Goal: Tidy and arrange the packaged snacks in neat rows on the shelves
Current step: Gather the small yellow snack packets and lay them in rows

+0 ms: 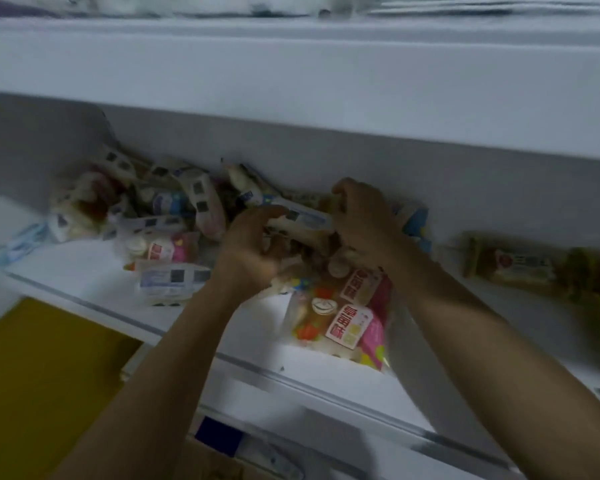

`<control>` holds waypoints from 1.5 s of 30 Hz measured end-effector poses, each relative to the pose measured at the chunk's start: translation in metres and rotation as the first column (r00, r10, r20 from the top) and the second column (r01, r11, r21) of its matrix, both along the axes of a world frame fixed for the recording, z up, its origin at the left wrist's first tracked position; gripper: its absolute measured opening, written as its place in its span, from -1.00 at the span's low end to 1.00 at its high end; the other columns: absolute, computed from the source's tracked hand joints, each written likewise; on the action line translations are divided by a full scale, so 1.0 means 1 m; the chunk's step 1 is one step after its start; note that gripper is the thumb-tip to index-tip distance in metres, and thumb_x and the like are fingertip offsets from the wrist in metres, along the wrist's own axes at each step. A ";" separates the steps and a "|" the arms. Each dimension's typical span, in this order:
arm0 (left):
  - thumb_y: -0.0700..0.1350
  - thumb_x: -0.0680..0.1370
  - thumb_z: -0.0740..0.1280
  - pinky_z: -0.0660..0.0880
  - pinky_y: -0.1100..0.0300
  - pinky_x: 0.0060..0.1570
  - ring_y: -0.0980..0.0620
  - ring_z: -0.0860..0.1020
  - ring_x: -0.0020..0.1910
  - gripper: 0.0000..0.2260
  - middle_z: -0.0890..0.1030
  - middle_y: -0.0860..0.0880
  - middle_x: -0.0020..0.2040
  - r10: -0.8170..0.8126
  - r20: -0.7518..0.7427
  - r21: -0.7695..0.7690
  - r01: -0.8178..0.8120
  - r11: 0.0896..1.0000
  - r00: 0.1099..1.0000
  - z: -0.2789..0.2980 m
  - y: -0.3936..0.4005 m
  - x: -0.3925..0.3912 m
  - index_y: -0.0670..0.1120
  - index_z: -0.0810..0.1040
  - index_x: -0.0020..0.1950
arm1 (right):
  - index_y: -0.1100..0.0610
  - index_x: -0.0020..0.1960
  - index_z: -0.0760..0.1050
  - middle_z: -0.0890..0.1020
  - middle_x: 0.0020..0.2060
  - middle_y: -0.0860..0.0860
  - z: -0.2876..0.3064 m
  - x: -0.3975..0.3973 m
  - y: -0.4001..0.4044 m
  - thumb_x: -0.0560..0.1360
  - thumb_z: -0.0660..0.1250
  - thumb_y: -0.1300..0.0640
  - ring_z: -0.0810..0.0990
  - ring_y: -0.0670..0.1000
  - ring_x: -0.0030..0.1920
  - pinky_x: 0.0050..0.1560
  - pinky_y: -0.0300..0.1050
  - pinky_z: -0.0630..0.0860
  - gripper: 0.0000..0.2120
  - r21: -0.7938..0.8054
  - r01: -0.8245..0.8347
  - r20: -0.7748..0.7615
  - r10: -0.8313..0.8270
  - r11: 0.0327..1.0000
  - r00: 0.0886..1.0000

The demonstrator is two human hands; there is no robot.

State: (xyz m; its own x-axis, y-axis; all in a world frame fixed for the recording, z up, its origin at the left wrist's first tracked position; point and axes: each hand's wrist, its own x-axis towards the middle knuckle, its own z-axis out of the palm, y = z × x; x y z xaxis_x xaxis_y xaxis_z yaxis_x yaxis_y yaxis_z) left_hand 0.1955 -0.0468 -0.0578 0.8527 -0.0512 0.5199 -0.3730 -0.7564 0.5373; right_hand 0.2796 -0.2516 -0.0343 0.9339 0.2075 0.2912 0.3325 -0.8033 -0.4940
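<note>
Two hands, left hand (253, 251) and right hand (364, 216), each grip curled on one long snack packet (305, 220) above the jumbled snack pile (160, 209) on the shelf (84, 271); sorting barely begun, next calling for laying it straight beside the pile.

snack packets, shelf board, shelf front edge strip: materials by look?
Snack packets: thin printed plastic film, probably; glossy highlights, crinkled, partly see-through. The packet held by the left hand and right hand looks the same, though blurred.
Shelf board: smooth white painted metal or laminate; can't tell which.
Front edge strip: seemingly clear plastic rail.
</note>
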 end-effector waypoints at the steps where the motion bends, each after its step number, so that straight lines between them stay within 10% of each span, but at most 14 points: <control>1: 0.02 0.49 0.24 0.55 -0.14 0.17 -0.22 0.58 0.20 -0.52 0.60 -0.19 0.25 -0.036 0.001 0.073 0.036 0.997 0.999 -0.005 0.004 0.015 -0.17 0.56 0.35 | 0.22 0.34 0.42 0.57 0.06 0.18 0.002 0.018 0.014 0.60 0.28 0.17 0.56 0.19 -0.01 -0.11 -0.04 0.45 -0.67 -0.052 0.011 -0.108 -0.016 0.999 0.994; 6: 0.07 0.49 0.38 0.12 -0.39 0.44 -0.06 0.05 0.62 -0.29 0.17 0.10 0.61 -0.039 -0.335 0.350 0.163 0.922 0.941 -0.017 0.005 0.064 0.21 0.18 0.60 | 0.27 0.36 0.37 0.51 0.29 0.26 -0.013 0.071 0.052 0.58 0.37 0.07 0.53 0.27 0.26 0.07 0.00 0.46 -0.55 -0.215 0.143 -0.290 -0.203 0.966 0.935; 16: 0.02 0.33 0.57 0.29 -0.24 0.42 -0.31 0.25 0.48 -0.25 0.42 -0.12 0.41 0.032 -0.192 0.317 0.032 0.948 0.981 -0.038 0.061 0.090 0.02 0.41 0.49 | 0.13 0.26 0.50 0.55 0.18 0.14 -0.036 0.060 0.059 0.46 0.51 0.06 0.52 0.17 0.19 0.17 0.05 0.50 -0.58 -0.048 0.266 -0.061 -0.269 0.963 0.961; 21: 0.06 0.44 0.09 0.42 -0.19 0.26 -0.30 0.47 0.26 -0.44 0.56 -0.26 0.21 -0.028 -0.085 -0.049 0.024 0.999 0.996 -0.032 0.046 0.088 -0.21 0.54 0.31 | 0.04 0.28 0.54 0.57 0.12 0.11 -0.030 0.019 0.035 0.41 0.56 -0.01 0.49 0.12 0.15 0.05 -0.16 0.30 -0.52 0.115 0.297 0.154 -0.313 0.948 0.937; 27: 0.00 0.69 0.23 0.58 0.16 0.10 0.26 0.59 0.13 -0.65 0.57 0.17 0.20 -0.294 0.018 -0.468 0.268 0.842 0.956 -0.005 -0.012 0.068 -0.12 0.34 0.43 | 0.02 0.28 0.55 0.62 0.11 -0.02 0.000 -0.042 0.005 0.40 0.58 0.09 0.56 -0.07 0.10 0.11 -0.20 0.52 -0.52 0.463 0.227 0.154 -0.330 0.857 0.931; 32: 0.01 0.65 0.34 0.63 -0.07 0.02 0.07 0.65 0.06 -0.79 0.64 0.01 0.06 -0.348 0.048 -0.645 0.295 0.705 0.936 0.015 -0.076 0.037 -0.06 0.47 0.20 | 0.02 0.20 0.39 0.62 0.12 0.05 0.008 -0.106 -0.053 0.40 0.57 0.30 0.67 0.07 0.09 -0.10 0.03 0.68 -0.49 0.789 0.197 0.049 -0.379 0.582 0.924; 39: -0.33 0.58 0.38 0.47 0.37 -0.18 0.26 0.58 -0.15 -0.83 0.57 0.07 -0.14 -0.376 0.092 -0.598 0.353 0.720 0.922 0.007 -0.188 -0.022 -0.07 0.49 0.01 | 0.22 0.06 0.51 0.71 -0.08 0.10 -0.011 -0.182 -0.147 0.34 0.63 0.32 0.73 0.06 -0.05 -0.06 0.00 0.68 -0.61 0.851 0.307 0.007 -0.593 0.426 0.805; 45: -0.21 0.56 0.38 0.50 0.24 -0.14 0.07 0.56 -0.14 -0.89 0.60 0.01 -0.06 -0.327 0.048 -0.409 0.318 0.855 0.944 -0.040 -0.258 -0.050 -0.01 0.58 0.01 | -0.01 -0.11 0.65 0.71 -0.19 -0.17 -0.049 -0.210 -0.208 0.36 0.62 0.19 0.66 -0.19 -0.08 0.00 -0.20 0.56 -0.80 0.728 0.518 -0.101 -0.678 0.448 0.728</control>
